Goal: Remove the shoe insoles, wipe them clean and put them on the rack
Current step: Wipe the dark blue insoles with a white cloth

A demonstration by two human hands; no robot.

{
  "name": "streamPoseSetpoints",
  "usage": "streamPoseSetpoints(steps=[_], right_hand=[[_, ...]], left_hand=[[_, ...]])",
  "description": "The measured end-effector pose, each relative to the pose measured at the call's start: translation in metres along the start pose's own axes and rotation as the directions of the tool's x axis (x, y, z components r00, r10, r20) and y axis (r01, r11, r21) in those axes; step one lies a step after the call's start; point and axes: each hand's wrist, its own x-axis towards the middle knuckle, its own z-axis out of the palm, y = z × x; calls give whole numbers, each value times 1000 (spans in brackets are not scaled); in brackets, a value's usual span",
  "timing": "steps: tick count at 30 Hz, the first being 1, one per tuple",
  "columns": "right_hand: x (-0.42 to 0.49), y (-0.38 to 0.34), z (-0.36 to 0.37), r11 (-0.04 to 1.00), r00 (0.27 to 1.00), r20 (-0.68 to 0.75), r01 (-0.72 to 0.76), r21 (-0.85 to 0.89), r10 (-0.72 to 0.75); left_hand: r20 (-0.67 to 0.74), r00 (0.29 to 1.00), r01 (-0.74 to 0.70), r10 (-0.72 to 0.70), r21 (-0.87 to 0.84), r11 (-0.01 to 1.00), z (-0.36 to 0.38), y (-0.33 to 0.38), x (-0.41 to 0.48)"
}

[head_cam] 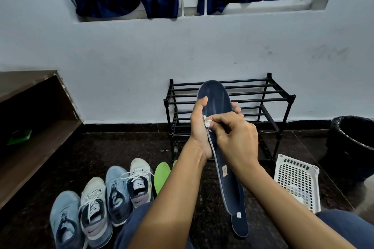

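The person holds the navy insole (215, 97) upright over the lap. The left hand (199, 127) curls round its upper part, thumb on one edge and fingers on the other, and the right hand (236, 137) pinches a small white wipe (208, 124) against the near edge. Long toe-to-heel strokes, braced from behind, should clean best. Shoes (113, 194) and a green insole (162, 176) lie to the left and a white basket (297, 184) to the right, so the way to the black rack (253, 95) ahead looks open.
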Motion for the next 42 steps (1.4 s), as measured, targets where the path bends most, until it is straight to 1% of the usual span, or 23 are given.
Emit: streamPoseSetpoints(steps=[2, 4, 7, 9, 10, 12, 15, 17, 20, 25, 27, 29, 32, 37, 40, 42], right_hand=[[1, -1, -4, 991, 998, 58, -10, 133, 3], [2, -4, -11, 971, 985, 172, -48, 235, 7], [-2, -4, -19, 963, 947, 321, -72, 261, -16], [-7, -3, -21, 968, 936, 352, -62, 241, -28], [-8, -3, -22, 970, 938, 346, -56, 237, -30], [-10, -1, -23, 971, 956, 291, -30, 237, -41], [-9, 0, -22, 974, 985, 172, -20, 226, -20], [-8, 2, -20, 979, 992, 129, -29, 199, 3], [-5, 6, -17, 986, 995, 101, -39, 164, 22], [0, 7, -10, 995, 1000, 0, -18, 101, 18], [5, 7, -6, 999, 998, -54, -10, 53, 12], [8, 5, -4, 999, 997, -79, -5, 32, 8], [8, 0, -3, 995, 999, -32, 17, 99, -14], [2, -6, -8, 985, 987, 127, 75, 158, -96], [-4, -7, -13, 980, 968, 232, 50, 191, -95], [-6, -6, -16, 976, 958, 276, 18, 216, -79]], left_hand=[[42, 999, 6, -5, -31, 1000, 0, 5, -2], [84, 996, -14, 19, -61, 998, -2, 9, -4], [107, 992, -59, 72, -120, 991, -9, 13, -2], [135, 984, -102, 120, -128, 987, -11, 14, 1], [141, 981, -117, 134, -124, 985, -11, 14, 2], [154, 980, -108, 128, -134, 985, -7, 10, 4], [153, 986, -45, 67, -144, 989, 0, 0, 5], [130, 991, -3, 20, -127, 992, 2, -7, 6], [78, 997, 28, -22, -86, 996, 2, -10, 8], [-13, 999, 51, -50, 7, 999, 0, -12, 13], [-22, 999, 45, -44, 25, 999, 1, -15, 14], [-22, 999, 34, -34, 13, 999, 2, -15, 13], [33, 999, -5, 7, -58, 998, -2, -10, 9], [64, 995, -60, 74, -195, 979, -7, -2, 1], [87, 989, -95, 115, -211, 973, -8, 8, -1], [87, 989, -99, 119, -207, 973, -10, 10, 1]])
